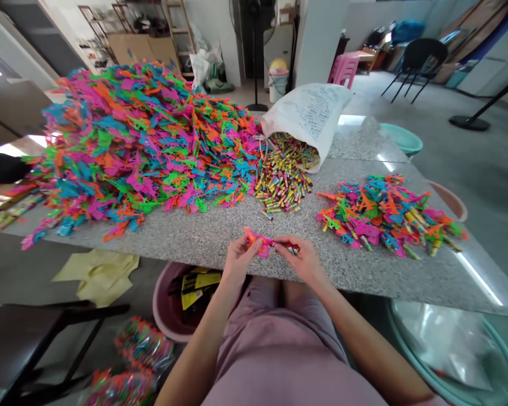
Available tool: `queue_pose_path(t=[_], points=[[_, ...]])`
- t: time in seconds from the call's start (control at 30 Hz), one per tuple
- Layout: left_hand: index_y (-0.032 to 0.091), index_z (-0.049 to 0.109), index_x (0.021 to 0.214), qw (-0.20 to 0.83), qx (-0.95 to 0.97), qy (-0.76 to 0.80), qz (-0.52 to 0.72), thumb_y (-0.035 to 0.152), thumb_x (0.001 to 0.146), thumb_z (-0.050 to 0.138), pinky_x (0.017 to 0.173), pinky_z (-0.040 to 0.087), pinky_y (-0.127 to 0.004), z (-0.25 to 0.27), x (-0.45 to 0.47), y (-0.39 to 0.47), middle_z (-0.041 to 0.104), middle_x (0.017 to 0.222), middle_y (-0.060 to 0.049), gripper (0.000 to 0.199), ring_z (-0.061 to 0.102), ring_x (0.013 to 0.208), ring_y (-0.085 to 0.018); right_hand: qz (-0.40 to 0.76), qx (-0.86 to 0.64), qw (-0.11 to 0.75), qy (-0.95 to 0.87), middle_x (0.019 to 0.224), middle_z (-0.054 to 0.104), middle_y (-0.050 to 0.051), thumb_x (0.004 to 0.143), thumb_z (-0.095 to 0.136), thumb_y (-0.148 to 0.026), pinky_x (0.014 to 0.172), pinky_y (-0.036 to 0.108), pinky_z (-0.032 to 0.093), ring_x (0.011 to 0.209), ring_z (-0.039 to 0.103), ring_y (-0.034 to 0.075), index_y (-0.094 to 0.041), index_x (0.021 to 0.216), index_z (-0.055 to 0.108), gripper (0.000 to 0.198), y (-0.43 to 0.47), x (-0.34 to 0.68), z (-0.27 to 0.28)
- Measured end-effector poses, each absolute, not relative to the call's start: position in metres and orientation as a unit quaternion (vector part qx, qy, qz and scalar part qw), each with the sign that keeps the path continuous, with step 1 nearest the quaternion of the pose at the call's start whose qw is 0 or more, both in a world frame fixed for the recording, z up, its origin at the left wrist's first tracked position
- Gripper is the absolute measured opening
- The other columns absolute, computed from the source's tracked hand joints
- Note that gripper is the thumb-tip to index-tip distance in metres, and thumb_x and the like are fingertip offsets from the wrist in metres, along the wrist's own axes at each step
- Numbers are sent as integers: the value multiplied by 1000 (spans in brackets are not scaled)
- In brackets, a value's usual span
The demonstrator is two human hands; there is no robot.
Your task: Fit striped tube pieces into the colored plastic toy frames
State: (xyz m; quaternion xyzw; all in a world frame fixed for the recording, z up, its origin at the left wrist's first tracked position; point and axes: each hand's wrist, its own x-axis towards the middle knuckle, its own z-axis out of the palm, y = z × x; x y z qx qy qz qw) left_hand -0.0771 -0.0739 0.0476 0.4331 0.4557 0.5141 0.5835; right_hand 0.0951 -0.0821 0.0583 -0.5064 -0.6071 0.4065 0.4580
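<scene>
My left hand is closed on a small pink and orange plastic toy gun above the table's front edge. Close beside it, my right hand pinches a small printed tube, whose end meets the pink plastic. Fingers hide part of both pieces. Behind my hands, similar yellow and red tubes spill from the mouth of a white woven sack. A tall heap of bright plastic toy guns covers the table's left side. To the right lies a smaller pile of toy guns with tubes attached.
The speckled stone table ends just in front of my lap. Below it stand a pink tub with yellow-black packets and a green tub holding clear plastic. Filled bags and a dark chair are at lower left.
</scene>
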Motion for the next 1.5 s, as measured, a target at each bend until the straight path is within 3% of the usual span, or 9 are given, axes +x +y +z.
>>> queue_pose_path(t=[0.17, 0.57, 0.93, 1.07, 1.17, 1.27, 1.33, 1.4, 1.5], points=[[17, 69, 83, 642, 326, 450, 528, 34, 68, 78, 65, 54, -23, 54, -60, -84, 67, 73, 0, 25, 60, 62, -9, 362, -541, 492, -578, 92, 73, 4, 84, 59, -35, 78, 31, 50, 84, 66, 19, -22, 95, 72, 21, -92, 97, 60], [16, 70, 84, 671, 268, 439, 534, 31, 66, 80, 62, 55, -21, 63, -44, -93, 69, 78, 0, 26, 62, 63, -8, 303, -548, 548, -555, 94, 72, 5, 84, 62, -35, 80, 32, 50, 86, 66, 20, -22, 94, 71, 19, -104, 99, 57], [18, 68, 82, 673, 244, 435, 546, 33, 63, 81, 64, 54, -23, 58, -34, -91, 68, 77, 1, 28, 62, 64, -9, 306, -518, 512, -613, 90, 72, 4, 84, 61, -30, 79, 34, 51, 85, 66, 20, -25, 87, 72, 12, -95, 106, 55], [18, 66, 87, 683, 314, 432, 498, 43, 70, 74, 68, 53, -26, 39, -24, -75, 68, 81, -2, 31, 63, 68, -11, 315, -522, 495, -619, 90, 72, 6, 85, 60, -32, 77, 35, 51, 84, 65, 21, -23, 90, 72, 16, -94, 123, 49], [16, 66, 94, 568, 505, 494, 422, 46, 74, 69, 78, 52, -35, 26, -34, -24, 69, 89, -8, 37, 64, 79, -19, 230, -588, 504, -589, 93, 70, 8, 86, 58, -38, 78, 37, 50, 84, 64, 22, -21, 98, 71, 24, -88, 164, 47], [16, 59, 114, 228, 605, 644, 409, 39, 73, 71, 99, 40, -46, 19, -68, 45, 59, 121, -16, 49, 53, 115, -30, 73, -684, 476, -548, 100, 64, 12, 85, 56, -46, 86, 43, 47, 89, 61, 25, -18, 111, 67, 39, -77, 221, 44], [14, 55, 121, 87, 596, 725, 335, 36, 77, 65, 103, 33, -52, 15, -96, 80, 50, 133, -20, 50, 42, 127, -36, -7, -721, 428, -545, 107, 57, 15, 84, 54, -51, 89, 48, 45, 97, 57, 28, -16, 119, 63, 50, -72, 253, 39], [15, 54, 124, 38, 594, 753, 282, 34, 79, 63, 103, 32, -53, 8, -123, 98, 48, 135, -21, 49, 38, 129, -37, -47, -735, 394, -550, 110, 50, 17, 84, 52, -53, 89, 50, 45, 102, 52, 31, -14, 121, 61, 55, -73, 269, 29], [17, 59, 117, 65, 627, 721, 289, 33, 77, 64, 98, 38, -47, -6, -152, 93, 58, 120, -17, 43, 49, 118, -34, -52, -732, 387, -558, 110, 46, 17, 84, 50, -54, 86, 49, 47, 103, 50, 32, -14, 117, 62, 53, -79, 267, 13]])
